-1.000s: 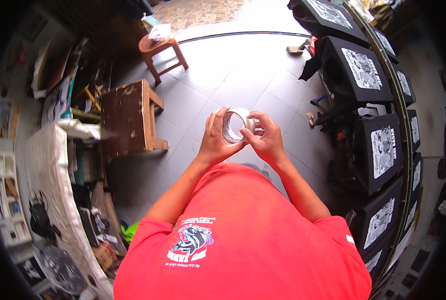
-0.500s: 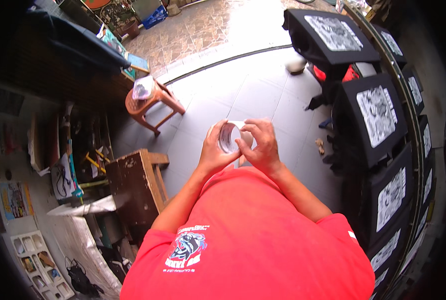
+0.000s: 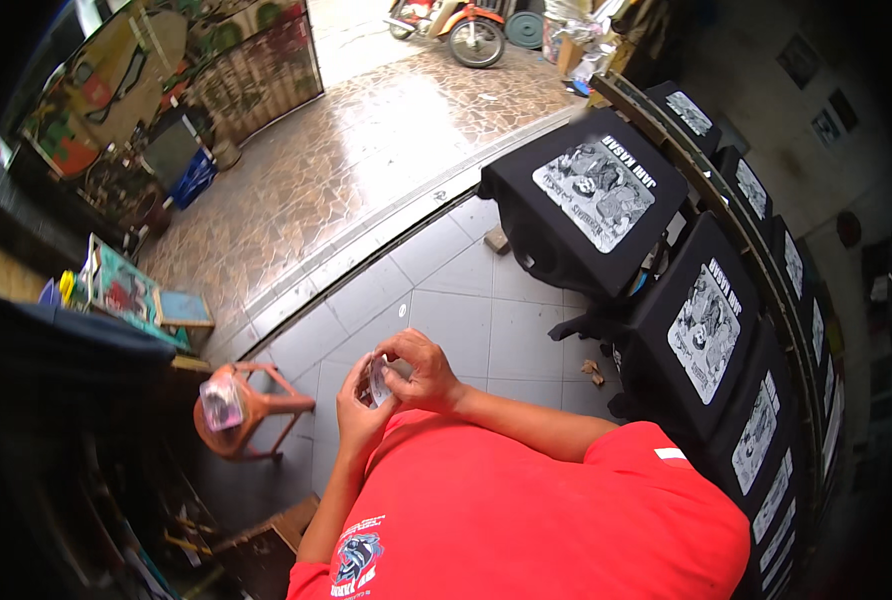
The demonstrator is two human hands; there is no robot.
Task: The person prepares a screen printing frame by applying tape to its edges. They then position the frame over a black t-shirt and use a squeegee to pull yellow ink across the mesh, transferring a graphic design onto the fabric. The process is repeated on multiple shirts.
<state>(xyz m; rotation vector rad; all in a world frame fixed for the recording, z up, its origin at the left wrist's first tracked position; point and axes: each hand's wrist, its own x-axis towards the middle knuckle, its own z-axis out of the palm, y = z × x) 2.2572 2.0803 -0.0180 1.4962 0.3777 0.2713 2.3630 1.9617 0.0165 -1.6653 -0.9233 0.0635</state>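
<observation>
White and ring-shaped, the tape roll (image 3: 378,386) is held up in the air, directly between the hands in my feed: left hand (image 3: 359,412) cupped along its left side, right hand (image 3: 423,368) curled over its right, so neither is nearer. Both grasp it closely (its hollow axis is too covered for me to read). Grey floor tiles (image 3: 456,335) lie beneath, running to a far-edge threshold (image 3: 366,255); I see an orange plastic stool (image 3: 251,415) toward their left edge, black printed T-shirts (image 3: 596,195) lining the right.
</observation>
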